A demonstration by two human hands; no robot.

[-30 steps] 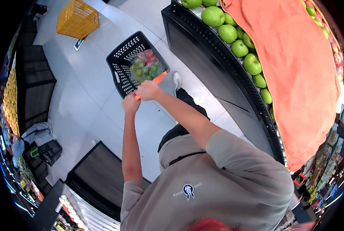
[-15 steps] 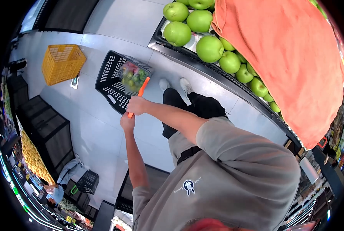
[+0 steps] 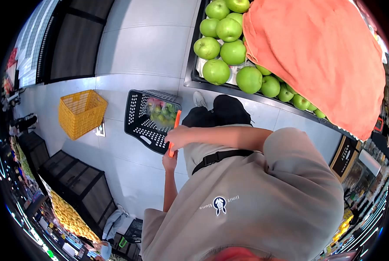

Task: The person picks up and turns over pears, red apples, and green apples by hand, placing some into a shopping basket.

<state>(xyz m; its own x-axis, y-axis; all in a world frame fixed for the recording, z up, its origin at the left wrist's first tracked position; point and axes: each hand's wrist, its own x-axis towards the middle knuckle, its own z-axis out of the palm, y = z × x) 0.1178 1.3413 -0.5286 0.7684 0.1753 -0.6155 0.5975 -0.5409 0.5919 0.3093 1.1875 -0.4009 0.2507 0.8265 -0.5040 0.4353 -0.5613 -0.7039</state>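
The orange handle (image 3: 177, 119) of a dark grey perforated basket (image 3: 135, 114) is held in both hands. My right hand (image 3: 179, 136) closes round it. Just below, my left hand (image 3: 169, 161) is closed on its lower end. Inside the basket lies a clear bag of green and red produce (image 3: 163, 114). The basket hangs in front of my legs, tilted, with its open side facing left in the view.
A yellow crate (image 3: 82, 115) stands on the tiled floor (image 3: 138, 52). Green apples (image 3: 249, 80) fill a stand at the upper right, partly under an orange cloth (image 3: 316, 56). Black crates (image 3: 79, 178) stand at lower left, near another person's legs (image 3: 112, 224).
The view has turned and shifted. My hands and the basket now appear farther right and lower, closer to my body. Both hands stay on the handle. Only one of my shoes still shows.
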